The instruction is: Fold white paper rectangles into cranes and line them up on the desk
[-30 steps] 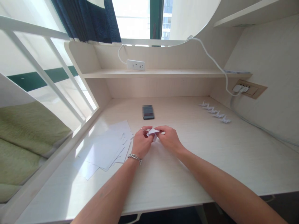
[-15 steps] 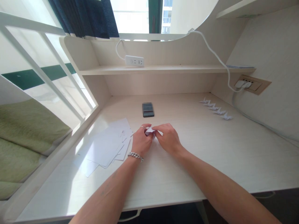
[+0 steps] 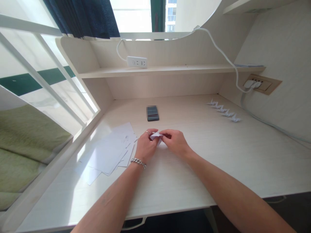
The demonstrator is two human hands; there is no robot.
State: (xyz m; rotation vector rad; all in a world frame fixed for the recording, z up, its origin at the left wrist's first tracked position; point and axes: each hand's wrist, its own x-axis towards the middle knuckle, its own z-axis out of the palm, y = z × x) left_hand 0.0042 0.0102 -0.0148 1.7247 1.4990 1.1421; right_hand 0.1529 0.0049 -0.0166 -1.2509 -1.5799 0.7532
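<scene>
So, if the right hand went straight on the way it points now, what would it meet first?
The right hand points left, so it would first meet the folded paper it pinches, then probably the left hand just behind; depth is unclear.

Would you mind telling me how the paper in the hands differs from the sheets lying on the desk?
The folded paper is small and creased; the sheets are flat and larger. The folded paper is pinched between the left hand and right hand; the sheets lie loose, overlapping. Both are white.

Left hand (image 3: 145, 148) and right hand (image 3: 177, 143) meet, both pinching closed.
</scene>
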